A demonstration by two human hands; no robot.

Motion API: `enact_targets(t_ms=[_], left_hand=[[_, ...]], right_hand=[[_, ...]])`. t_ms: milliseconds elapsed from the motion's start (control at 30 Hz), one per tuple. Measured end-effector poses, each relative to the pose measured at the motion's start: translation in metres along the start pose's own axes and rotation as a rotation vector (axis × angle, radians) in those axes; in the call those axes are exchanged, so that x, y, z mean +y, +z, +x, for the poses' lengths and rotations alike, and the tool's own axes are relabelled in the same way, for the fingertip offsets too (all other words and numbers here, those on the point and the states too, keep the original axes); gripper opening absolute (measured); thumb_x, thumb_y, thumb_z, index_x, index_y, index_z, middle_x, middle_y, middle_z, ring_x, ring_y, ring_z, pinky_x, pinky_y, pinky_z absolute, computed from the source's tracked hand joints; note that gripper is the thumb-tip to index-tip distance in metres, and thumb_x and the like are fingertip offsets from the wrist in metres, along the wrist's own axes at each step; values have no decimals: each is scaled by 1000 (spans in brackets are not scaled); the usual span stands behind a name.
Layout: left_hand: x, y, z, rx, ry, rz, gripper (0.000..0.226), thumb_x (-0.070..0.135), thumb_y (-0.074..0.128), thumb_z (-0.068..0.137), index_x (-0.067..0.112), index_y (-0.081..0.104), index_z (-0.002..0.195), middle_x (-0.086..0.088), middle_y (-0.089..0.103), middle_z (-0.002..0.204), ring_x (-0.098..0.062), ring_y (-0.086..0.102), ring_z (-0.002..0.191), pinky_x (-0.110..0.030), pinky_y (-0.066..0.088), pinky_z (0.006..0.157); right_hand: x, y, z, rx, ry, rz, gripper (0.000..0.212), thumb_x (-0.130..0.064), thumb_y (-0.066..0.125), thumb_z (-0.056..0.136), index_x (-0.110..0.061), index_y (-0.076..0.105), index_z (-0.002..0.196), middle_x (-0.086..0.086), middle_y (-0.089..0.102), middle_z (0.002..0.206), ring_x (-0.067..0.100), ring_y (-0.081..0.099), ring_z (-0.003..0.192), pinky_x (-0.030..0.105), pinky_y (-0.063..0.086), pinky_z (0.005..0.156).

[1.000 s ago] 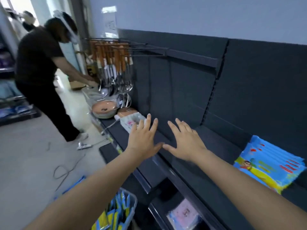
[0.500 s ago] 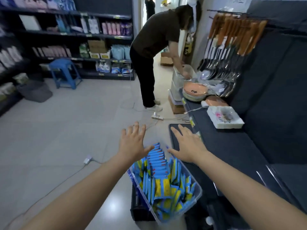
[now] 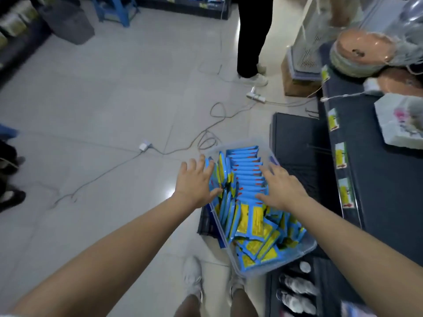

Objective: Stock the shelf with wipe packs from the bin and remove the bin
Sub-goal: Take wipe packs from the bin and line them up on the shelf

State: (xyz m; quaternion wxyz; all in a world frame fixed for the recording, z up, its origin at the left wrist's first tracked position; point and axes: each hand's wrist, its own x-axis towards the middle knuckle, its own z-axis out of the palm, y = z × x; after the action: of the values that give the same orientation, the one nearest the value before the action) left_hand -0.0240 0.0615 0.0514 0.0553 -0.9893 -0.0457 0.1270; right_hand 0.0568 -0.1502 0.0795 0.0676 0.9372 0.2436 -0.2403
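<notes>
A clear plastic bin (image 3: pixel 304 250) stands on a dark crate on the floor, full of blue and yellow wipe packs (image 3: pixel 247 179) set on edge. My left hand (image 3: pixel 196 181) hovers with spread fingers at the bin's left side, its thumb against the packs. Over the row of packs my right hand (image 3: pixel 281 186) is spread too, fingers straight, touching their tops. Neither hand grips anything. The dark shelf (image 3: pixel 384 179) runs along the right.
A person (image 3: pixel 251 35) stands ahead near stacked pans (image 3: pixel 361 53) on the shelf end. Cables and a power strip (image 3: pixel 256 97) trail across the tiled floor. A white pack (image 3: pixel 402 124) lies on the shelf. My own shoes (image 3: pixel 192 277) are just below the bin.
My view swung from the shelf down to the bin. Both hands dropped from shelf height to the packs in the bin, still spread flat.
</notes>
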Motion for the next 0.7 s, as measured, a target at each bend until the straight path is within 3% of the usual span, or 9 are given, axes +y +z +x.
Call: enact_targets(t_ms=[400, 567, 700], left_hand=[[82, 87, -7, -151, 50, -128, 81, 67, 29, 89, 19, 8, 151, -10, 5, 159, -32, 13, 143, -46, 17, 112], [89, 102, -3, -143, -8, -151, 81, 68, 29, 89, 19, 12, 151, -11, 11, 158, -32, 17, 142, -46, 16, 112], [100, 112, -3, -10, -8, -102, 79, 69, 38, 84, 17, 39, 144, -13, 36, 149, -32, 35, 136, -48, 25, 111]], right_hand=[[-1, 116, 32, -322, -327, -43, 75, -43, 56, 89, -17, 18, 149, 10, 18, 156, 29, 26, 140, 44, 34, 109], [6, 132, 47, -295, -318, 35, 64, -31, 52, 94, -14, 21, 148, 10, 25, 152, 30, 29, 137, 44, 36, 108], [10, 132, 71, -142, -312, 126, 56, -23, 50, 95, -13, 30, 146, 10, 33, 149, 28, 30, 137, 41, 32, 110]])
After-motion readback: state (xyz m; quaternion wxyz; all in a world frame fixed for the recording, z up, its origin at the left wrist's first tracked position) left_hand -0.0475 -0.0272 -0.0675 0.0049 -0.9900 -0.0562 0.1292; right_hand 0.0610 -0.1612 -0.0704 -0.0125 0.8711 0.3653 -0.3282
